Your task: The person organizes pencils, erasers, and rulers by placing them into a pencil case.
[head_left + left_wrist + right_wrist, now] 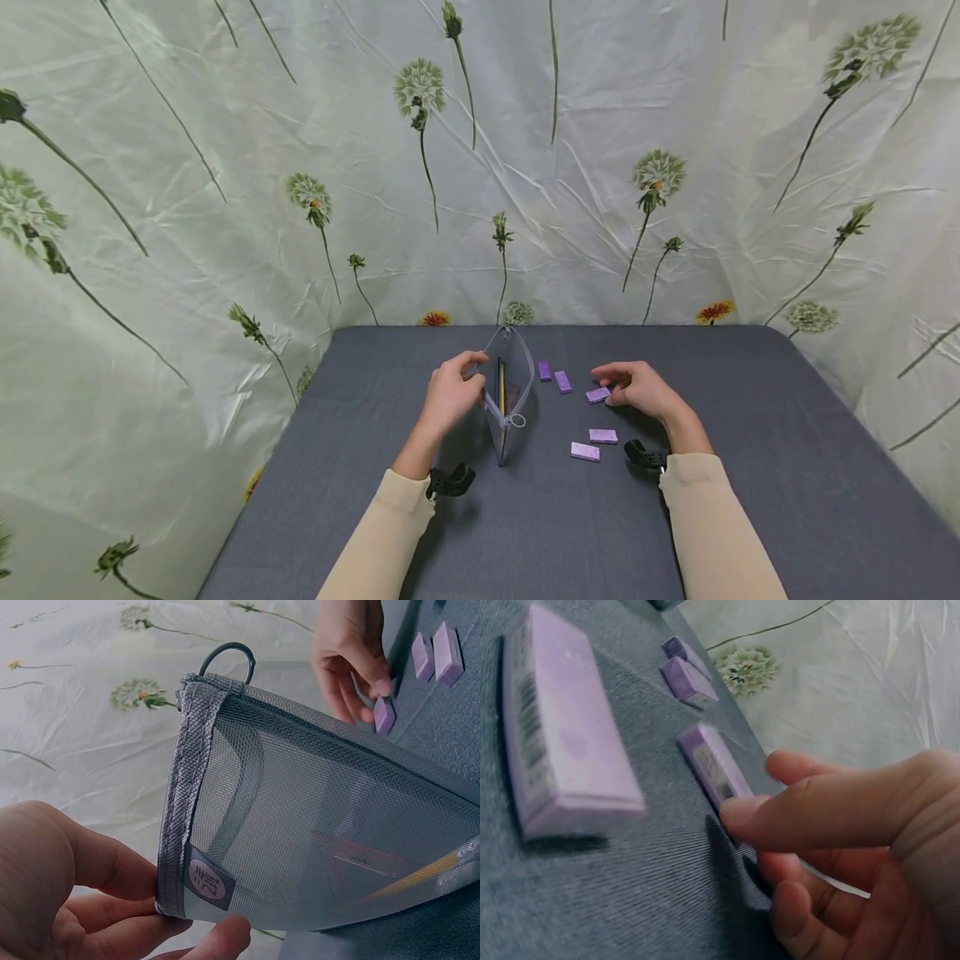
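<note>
While the left hand (452, 392) pinches the rim of a mesh pouch (523, 377) between thumb and fingers, the right hand (637, 389) pinches one end of a small purple box (597, 395), its thumb on the printed side. Pouch: upright, mouth open, left of midway between the side edges of the grey counter (337, 400), one end pointing to the far edge. Ring (518, 422) at the end away from that edge; a yellow stick (502, 387) and a reddish item, kind unclear, inside. Four further boxes, all right of the pouch: dark purple box (545, 372) and mid-purple box (563, 382) side by side, closest to the far edge; two pale lilac boxes (585, 452) near each other, farther from that edge than the pinched one. Whether the pinched box touches the counter: cannot tell. Flower-printed sheet (360, 142) behind the far edge.
</note>
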Motion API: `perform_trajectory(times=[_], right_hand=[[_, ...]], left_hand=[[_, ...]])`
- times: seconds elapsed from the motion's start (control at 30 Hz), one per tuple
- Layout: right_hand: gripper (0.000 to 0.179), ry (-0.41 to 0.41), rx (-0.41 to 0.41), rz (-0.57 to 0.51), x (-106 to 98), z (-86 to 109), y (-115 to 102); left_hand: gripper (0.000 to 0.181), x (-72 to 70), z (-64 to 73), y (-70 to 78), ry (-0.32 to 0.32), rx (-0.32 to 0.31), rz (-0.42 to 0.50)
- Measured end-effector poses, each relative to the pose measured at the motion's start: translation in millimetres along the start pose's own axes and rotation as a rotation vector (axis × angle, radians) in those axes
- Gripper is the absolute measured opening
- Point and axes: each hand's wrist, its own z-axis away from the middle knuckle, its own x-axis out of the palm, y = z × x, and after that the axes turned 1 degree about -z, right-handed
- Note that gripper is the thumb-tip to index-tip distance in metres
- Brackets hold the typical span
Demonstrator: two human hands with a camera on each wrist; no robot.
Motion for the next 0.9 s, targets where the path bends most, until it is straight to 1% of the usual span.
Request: perform_trajectory(times=[0.2,0.3,0.5,0.67,0.8,0.9], right_hand=[[0.046,0.031,0.003,0.078,2.9,-2.7,3.5],[0.042,0.03,0.001,0.1,3.8,-3.3,2.9],[0.034,0.028,0.026,0.12,4.2,-3.9,1.8],[0.032,0.037,0.04,0.133,4.3,-4.5,3.8],[0.03,0.045,0.042,0.148,4.5,-4.6,5.2],[0.03,0.042,0.027,0.156,5.0,-4.3,4.7]], left_hand=[[0.037,0.3,1.2,0.2,-0.008,-0.006,0.009],[0.037,0.2,1.4,-0.3,-0.011,-0.009,0.013],[0.037,-0.6,1.4,-0.6,-0.01,0.0,0.018],[0.037,-0.3,1.8,-0.2,-0.008,0.001,0.007],[0.037,-0.4,1.8,0.5,-0.011,0.0,0.004],[0.037,-0.2,1.5,-0.4,-0.011,0.002,0.004]])
